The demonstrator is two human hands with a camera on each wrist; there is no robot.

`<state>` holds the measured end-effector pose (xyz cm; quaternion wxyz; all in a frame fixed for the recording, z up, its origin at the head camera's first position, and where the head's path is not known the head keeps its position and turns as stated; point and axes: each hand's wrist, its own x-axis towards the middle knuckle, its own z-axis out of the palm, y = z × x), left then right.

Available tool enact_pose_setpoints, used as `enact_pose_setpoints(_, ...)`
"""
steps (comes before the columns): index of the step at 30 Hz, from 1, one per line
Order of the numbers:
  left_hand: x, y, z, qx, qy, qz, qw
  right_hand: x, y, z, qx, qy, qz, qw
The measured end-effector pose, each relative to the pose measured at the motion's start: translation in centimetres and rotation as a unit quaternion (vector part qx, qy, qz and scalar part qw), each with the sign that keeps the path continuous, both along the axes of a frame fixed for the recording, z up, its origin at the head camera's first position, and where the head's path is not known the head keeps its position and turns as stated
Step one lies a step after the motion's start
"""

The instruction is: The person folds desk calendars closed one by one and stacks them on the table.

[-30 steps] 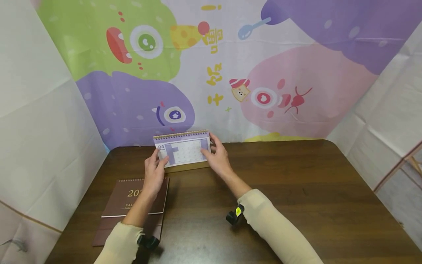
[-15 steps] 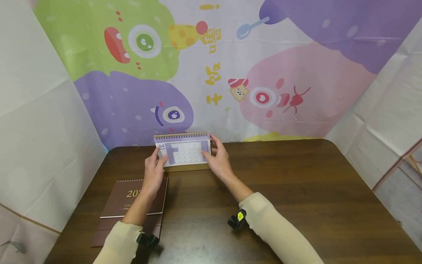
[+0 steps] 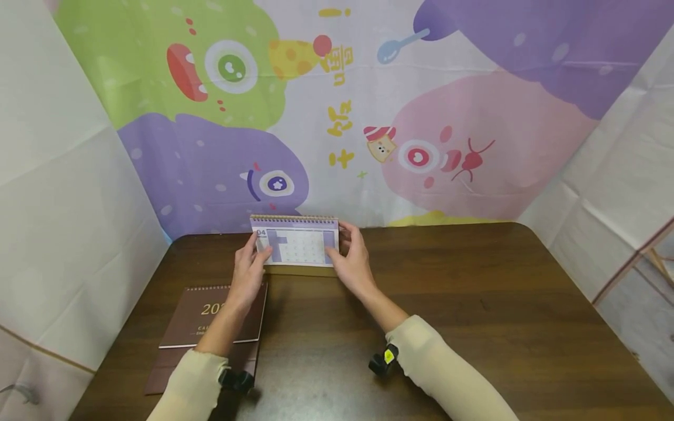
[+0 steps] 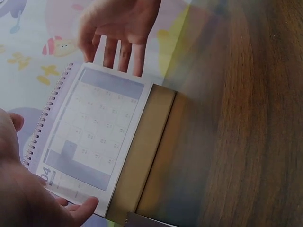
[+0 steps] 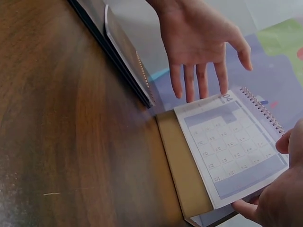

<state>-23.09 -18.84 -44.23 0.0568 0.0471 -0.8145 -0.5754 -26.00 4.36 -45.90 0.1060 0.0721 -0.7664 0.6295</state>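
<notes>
A purple-and-white desk calendar (image 3: 297,244) with a spiral top and a golden-brown base stands on the table, its page marked 04. My left hand (image 3: 248,275) is at its left edge. In the right wrist view the left hand's straight fingers (image 5: 201,80) reach that edge, with the thumb held apart. At the opposite edge is my right hand (image 3: 355,262). Its straight fingers (image 4: 124,54) show in the left wrist view, thumb tip near the page corner. Behind the page, contact is hidden.
A brown calendar (image 3: 210,318) with gold lettering lies at the left, partly beneath the left forearm. Brown wooden tabletop (image 3: 474,316) extends to the right. A cartoon-printed cloth (image 3: 358,193) hangs right behind the table, with white cloth at both sides.
The purple calendar has shifted slightly right and turned, so its top edge is now more level. Both hands have moved with it. The brown calendar stays in place.
</notes>
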Motion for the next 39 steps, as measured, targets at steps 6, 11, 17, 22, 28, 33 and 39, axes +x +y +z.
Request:
enact_pose_setpoints(6, -0.2, -0.3, -0.1, 0.009, -0.009, -0.025, 0.9996, 0.2, 0.0, -0.2, 0.000, 0.004, -0.004, 1.0000)
enact_pose_setpoints(11, -0.2, -0.5, -0.3, 0.006, -0.012, -0.048, 0.9988, 0.5, 0.1, -0.3, 0.003, 0.001, -0.010, 0.9999)
enact_pose_setpoints(17, -0.4, -0.5, -0.4, -0.026, -0.004, -0.057, 0.9980, 0.6, 0.2, -0.3, 0.004, 0.002, -0.018, 0.9998)
enact_pose_setpoints(22, -2.9, -2.1, -4.7, -0.062, 0.038, -0.045, 0.9963, 0.5, 0.5, -0.2, 0.009, -0.003, -0.022, 0.9997)
enact_pose_setpoints(28, -7.4, -5.0, -11.6, -0.116, 0.070, -0.028, 0.9904, -0.2, 0.9, -0.3, 0.011, -0.002, -0.017, 0.9998)
enact_pose_setpoints(33, -8.4, -5.5, -12.7, -0.099, 0.064, -0.027, 0.9926, -0.2, 1.0, -0.4, 0.012, -0.014, 0.001, 0.9998)
enact_pose_setpoints(39, -8.4, -5.2, -12.4, -0.094, 0.057, -0.035, 0.9933, -0.1, 1.0, -0.5, 0.004, -0.003, -0.004, 1.0000)
